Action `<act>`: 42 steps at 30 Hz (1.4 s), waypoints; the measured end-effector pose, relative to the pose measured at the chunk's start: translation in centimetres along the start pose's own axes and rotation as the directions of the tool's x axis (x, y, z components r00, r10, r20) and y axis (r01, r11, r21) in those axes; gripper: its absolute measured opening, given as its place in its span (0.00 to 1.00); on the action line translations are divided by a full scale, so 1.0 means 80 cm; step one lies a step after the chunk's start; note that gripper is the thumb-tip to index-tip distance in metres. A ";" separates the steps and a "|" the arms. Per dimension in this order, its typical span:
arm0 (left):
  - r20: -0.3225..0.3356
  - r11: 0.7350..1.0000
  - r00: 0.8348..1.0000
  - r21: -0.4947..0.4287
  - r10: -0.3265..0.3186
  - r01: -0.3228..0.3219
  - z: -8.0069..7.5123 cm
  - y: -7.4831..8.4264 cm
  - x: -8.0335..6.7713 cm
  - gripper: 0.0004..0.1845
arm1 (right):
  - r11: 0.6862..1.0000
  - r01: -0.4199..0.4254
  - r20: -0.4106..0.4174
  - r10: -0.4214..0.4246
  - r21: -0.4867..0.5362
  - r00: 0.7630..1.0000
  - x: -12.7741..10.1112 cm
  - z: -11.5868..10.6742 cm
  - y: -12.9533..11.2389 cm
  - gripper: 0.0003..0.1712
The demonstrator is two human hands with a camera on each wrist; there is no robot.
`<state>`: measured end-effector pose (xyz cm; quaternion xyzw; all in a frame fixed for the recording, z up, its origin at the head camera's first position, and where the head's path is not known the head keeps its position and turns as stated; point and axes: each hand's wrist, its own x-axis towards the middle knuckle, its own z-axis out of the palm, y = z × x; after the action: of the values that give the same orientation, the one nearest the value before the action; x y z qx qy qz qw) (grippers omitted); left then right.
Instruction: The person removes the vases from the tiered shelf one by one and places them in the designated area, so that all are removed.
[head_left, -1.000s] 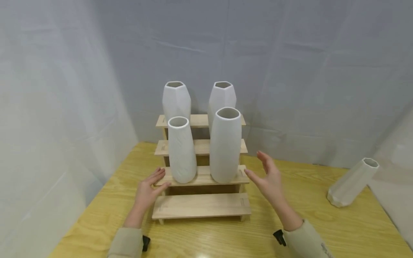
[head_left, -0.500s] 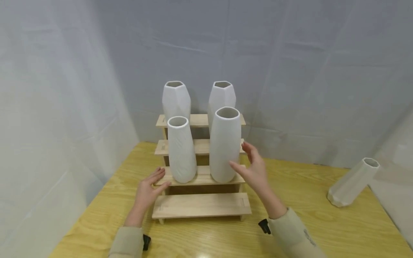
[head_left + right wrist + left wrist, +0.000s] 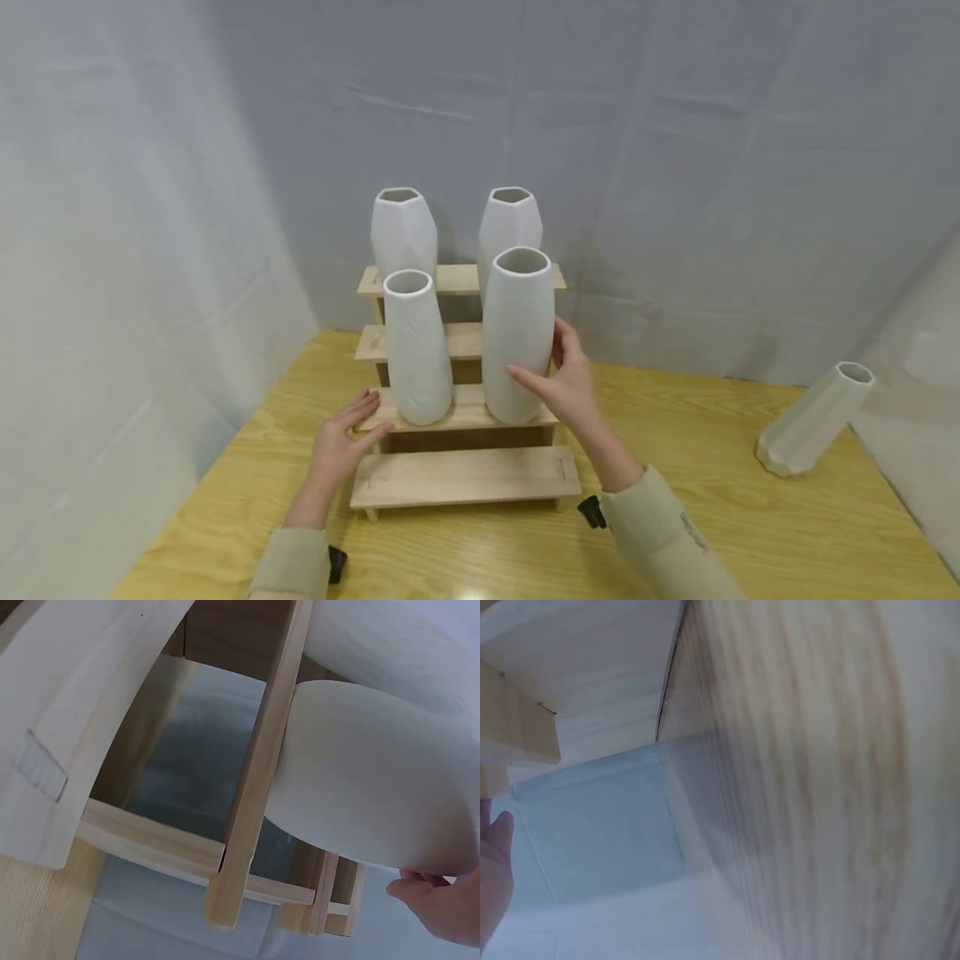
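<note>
A stepped wooden rack (image 3: 465, 479) stands on the yellow table (image 3: 712, 517). On its second step stand a tall smooth white vase (image 3: 513, 325) and a shorter textured one (image 3: 416, 350). My right hand (image 3: 558, 371) grips the tall vase low on its right side, thumb across the front and fingers behind. The right wrist view shows that vase (image 3: 367, 772) from below with a fingertip (image 3: 439, 900) against it. My left hand (image 3: 360, 417) rests flat on the left end of the same step, fingers straight. The left wrist view is blurred wood.
Two faceted white vases (image 3: 402, 229) (image 3: 510, 221) stand on the rack's top step. Another faceted vase (image 3: 813, 421) sits at the table's far right near the curtain. The bottom step and third step are bare. Grey cloth walls close in the back and sides.
My right hand moved left from open air beside the rack onto the tall vase and closed around its lower side. The left hand stayed put.
</note>
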<state>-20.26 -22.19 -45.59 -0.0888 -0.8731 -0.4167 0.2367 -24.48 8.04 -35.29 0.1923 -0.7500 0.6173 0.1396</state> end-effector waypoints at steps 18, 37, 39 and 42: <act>-0.001 1.000 1.000 -0.013 0.023 -0.023 0.007 0.002 0.000 0.24 | 0.999 -0.025 -0.022 0.024 -0.027 0.999 -0.013 0.002 -0.040 0.48; -0.025 1.000 1.000 0.010 0.008 -0.008 0.000 0.007 -0.005 0.24 | 0.999 0.027 -0.046 -0.028 -0.033 0.999 -0.008 0.008 -0.039 0.45; -0.025 1.000 1.000 0.010 0.005 -0.005 0.000 0.007 -0.006 0.24 | 0.999 0.023 -0.051 -0.025 -0.037 0.998 -0.008 0.008 -0.039 0.45; -0.020 1.000 1.000 0.004 0.000 0.000 0.000 0.007 -0.005 0.24 | 0.999 0.017 -0.061 -0.020 -0.044 0.998 -0.009 0.008 -0.040 0.44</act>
<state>-19.73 -21.84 -45.43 -0.0844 -0.8716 -0.4158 0.2455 -22.36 6.98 -32.91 0.1773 -0.7567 0.6052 0.1724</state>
